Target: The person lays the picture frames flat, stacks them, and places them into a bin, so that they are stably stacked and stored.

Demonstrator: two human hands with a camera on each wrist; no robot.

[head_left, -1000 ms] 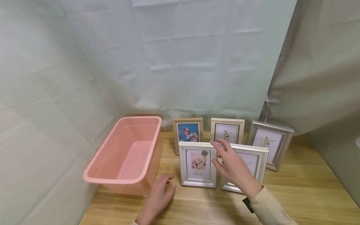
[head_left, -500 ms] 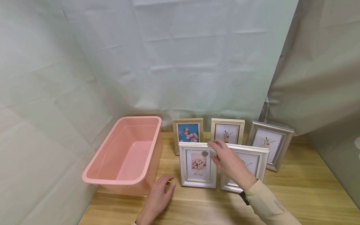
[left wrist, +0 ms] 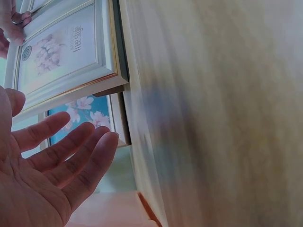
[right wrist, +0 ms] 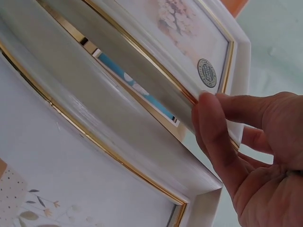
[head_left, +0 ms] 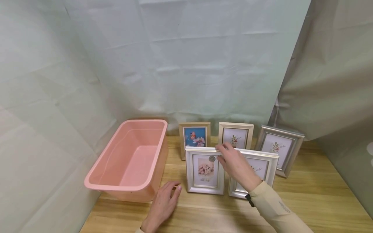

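Note:
My right hand pinches the upper right corner of a silver-white picture frame holding a pink flower print. In the right wrist view the thumb of this hand lies on the front of the frame, the other fingers behind it. The frame stands upright on the table. Beside it stands a similar silver-white frame, partly hidden by my right hand and forearm. My left hand holds nothing, fingers loosely extended between the pink tub and the flower frame; in the left wrist view the palm shows.
A pink plastic tub stands at the left. Behind the front pair stand a gold frame with a blue flower picture, a cream frame and a grey-silver frame. Pale cloth hangs behind the wooden table.
My right hand has moved slightly left and closed its thumb and fingers onto the flower frame's upper right corner. The left hand and the frames have barely moved.

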